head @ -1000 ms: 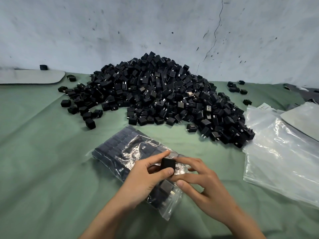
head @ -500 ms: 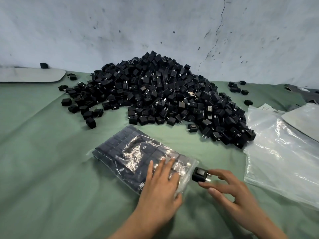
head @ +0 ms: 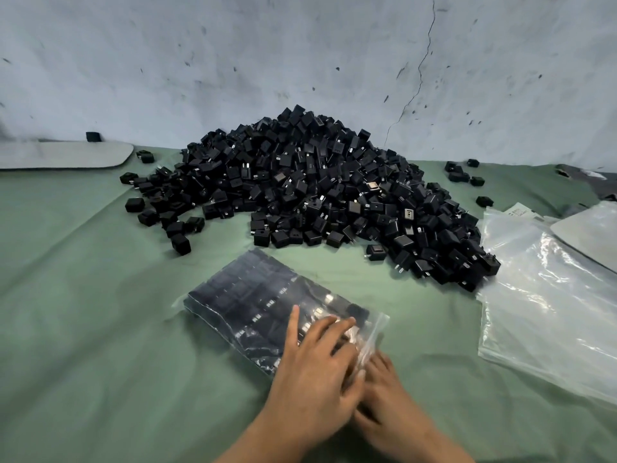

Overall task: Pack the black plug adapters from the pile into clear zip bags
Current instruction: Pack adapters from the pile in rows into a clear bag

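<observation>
Head camera, single frame. The zip bag [head: 267,305] lay flat on the green cloth [head: 83,312], packed nearly full in neat rows. Its long axis ran from far-left to near-right, with the mouth at the near-right end, facing the hands.

The left hand [head: 314,365] rested on top of the bag's near end. Its fingers were straight and spread, pressing the plastic down and gripping nothing.

The right hand [head: 387,392] sat at the mouth edge, partly hidden under the left hand and the loose plastic. I could not tell whether its fingers pinched anything.

I judged the mouth nearer the right hand, so any work there falls to it.

The pile of black adapters [head: 317,195] lay beyond the bag, well apart from both hands. A stack of empty bags [head: 541,295] lay to the right, touching the pile's edge.
</observation>
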{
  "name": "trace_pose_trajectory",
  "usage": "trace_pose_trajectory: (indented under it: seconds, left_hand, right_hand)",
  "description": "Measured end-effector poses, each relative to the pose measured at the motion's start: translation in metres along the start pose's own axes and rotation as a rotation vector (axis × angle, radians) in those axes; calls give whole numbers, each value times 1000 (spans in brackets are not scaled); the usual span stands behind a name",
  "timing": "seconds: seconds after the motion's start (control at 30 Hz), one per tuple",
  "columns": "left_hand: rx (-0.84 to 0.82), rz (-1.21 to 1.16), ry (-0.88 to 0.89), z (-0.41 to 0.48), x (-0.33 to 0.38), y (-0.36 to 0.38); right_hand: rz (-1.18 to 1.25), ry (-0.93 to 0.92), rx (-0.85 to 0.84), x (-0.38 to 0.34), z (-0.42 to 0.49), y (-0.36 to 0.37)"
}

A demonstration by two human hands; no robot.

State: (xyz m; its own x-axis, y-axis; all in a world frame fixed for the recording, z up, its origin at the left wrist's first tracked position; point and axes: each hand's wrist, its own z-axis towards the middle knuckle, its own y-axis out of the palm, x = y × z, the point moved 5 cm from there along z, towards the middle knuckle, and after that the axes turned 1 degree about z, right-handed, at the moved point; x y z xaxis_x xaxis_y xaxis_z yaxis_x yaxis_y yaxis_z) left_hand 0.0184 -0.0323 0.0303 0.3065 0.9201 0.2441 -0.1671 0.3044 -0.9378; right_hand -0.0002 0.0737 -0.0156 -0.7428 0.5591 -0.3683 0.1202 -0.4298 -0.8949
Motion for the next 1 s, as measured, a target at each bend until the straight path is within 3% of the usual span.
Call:
trace_pose_trajectory:
  seconds: [0.13,0.2,0.27,0.43,0.53,0.63,0.7,0.83,1.0]
  left_hand:
    - [361,-289,-96,-2,-59,-30]
    - [539,-331,-282,-3,-115,-44]
    - [607,-345,-488,-6,-167,-46]
    - [560,-537,-638,-20,-223,-13]
    - [559,-595,-626,-20,-230,-6]
    - [482,-554,-559,-18,-226,-2]
    - [460,-521,-542,-17,-226,1]
    - [481,-527,-558,-17,-230,1]
    - [472,-548,-571,-17,-230,2]
  right_hand:
    - [-78,-43,-228,10,-2,7]
    - [-127,-41,-295,17,-5,3]
    - [-182,-57,-338,21,-4,-3]
    - [-193,-50,-422,22,10,-5]
    - [-335,-157,-343,13,17,-7]
    - [-454,-108,-325,11,23,-8]
    - [-439,-110,-345,9,25,-4]
    - [-162,-126,-389,10,32,2]
    - [-152,-212,-346,5,47,4]
